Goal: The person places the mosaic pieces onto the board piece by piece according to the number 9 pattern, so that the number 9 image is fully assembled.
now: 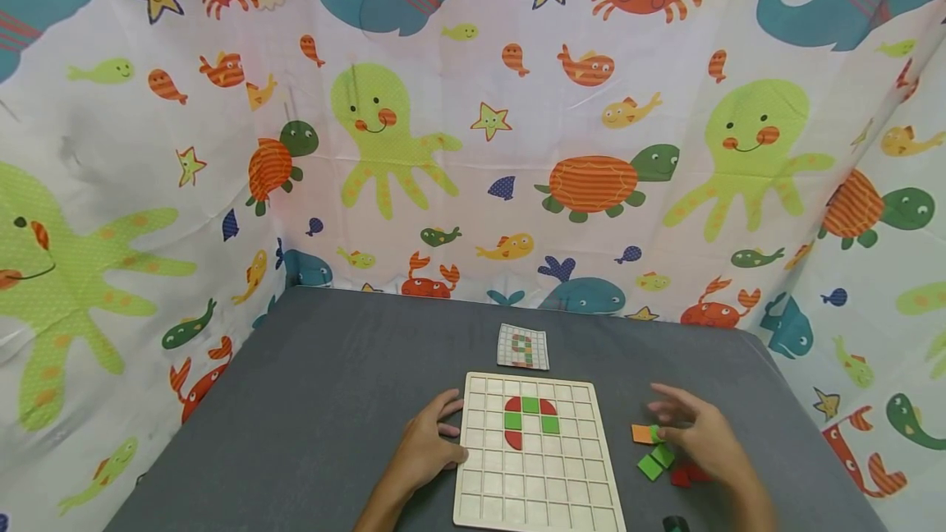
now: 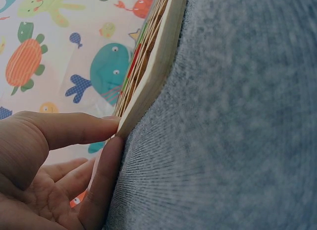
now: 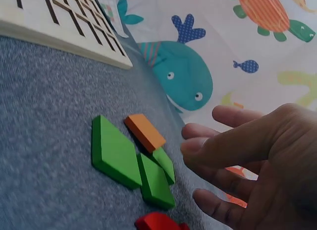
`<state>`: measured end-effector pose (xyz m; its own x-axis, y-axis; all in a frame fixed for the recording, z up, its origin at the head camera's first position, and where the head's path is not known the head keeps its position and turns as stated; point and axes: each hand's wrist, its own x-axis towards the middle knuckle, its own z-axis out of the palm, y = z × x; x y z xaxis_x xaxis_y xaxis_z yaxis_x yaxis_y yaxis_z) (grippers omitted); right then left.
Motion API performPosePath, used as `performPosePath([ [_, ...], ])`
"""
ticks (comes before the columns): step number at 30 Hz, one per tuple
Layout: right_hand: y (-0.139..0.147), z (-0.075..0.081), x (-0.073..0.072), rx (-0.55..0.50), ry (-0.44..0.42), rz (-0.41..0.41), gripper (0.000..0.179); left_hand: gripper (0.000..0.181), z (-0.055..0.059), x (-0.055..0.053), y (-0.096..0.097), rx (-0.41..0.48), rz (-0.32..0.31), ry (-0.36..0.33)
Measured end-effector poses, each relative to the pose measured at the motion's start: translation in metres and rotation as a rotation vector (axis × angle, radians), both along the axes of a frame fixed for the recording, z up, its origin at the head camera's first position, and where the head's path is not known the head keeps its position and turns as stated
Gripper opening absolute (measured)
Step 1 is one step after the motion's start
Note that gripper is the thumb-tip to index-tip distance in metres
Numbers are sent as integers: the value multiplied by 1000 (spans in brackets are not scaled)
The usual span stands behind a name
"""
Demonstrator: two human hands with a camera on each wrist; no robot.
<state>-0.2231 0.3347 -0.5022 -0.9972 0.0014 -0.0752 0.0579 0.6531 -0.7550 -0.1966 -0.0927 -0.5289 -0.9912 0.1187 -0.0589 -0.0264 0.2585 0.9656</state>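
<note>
A wooden grid board [image 1: 535, 487] lies on the grey tabletop, with red rounded pieces [image 1: 513, 439] and green square pieces [image 1: 550, 424] set in its upper cells. My left hand [image 1: 423, 443] is at its left edge; in the left wrist view the thumb [image 2: 94, 127] and a finger pinch the board's rim [image 2: 153, 66]. On the right, my right hand [image 1: 698, 433] hovers by loose pieces, fingers apart and holding nothing. Below it are an orange block [image 3: 144, 132], several green blocks [image 3: 115, 153] and red pieces [image 3: 159, 222], partly cut off in the right wrist view.
Behind the board lies a small card [image 1: 522, 346] printed with a coloured grid pattern. A dark round object [image 1: 675, 524] shows at the bottom edge, partly cut off. A curtain [image 1: 473, 187] with sea animals surrounds the grey cloth-covered table [image 1: 325, 401].
</note>
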Motion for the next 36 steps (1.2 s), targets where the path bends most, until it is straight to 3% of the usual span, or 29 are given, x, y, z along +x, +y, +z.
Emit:
performPosePath([
  [14, 12, -8, 0, 44, -22, 29, 71, 96, 0, 0, 0, -4, -4, 3],
  [23, 11, -12, -3, 56, -47, -25, 71, 97, 0, -1, 0, 5, -8, 1],
  [36, 11, -12, -4, 79, -59, -34, 68, 97, -1, -1, -1, 3, -6, -1],
])
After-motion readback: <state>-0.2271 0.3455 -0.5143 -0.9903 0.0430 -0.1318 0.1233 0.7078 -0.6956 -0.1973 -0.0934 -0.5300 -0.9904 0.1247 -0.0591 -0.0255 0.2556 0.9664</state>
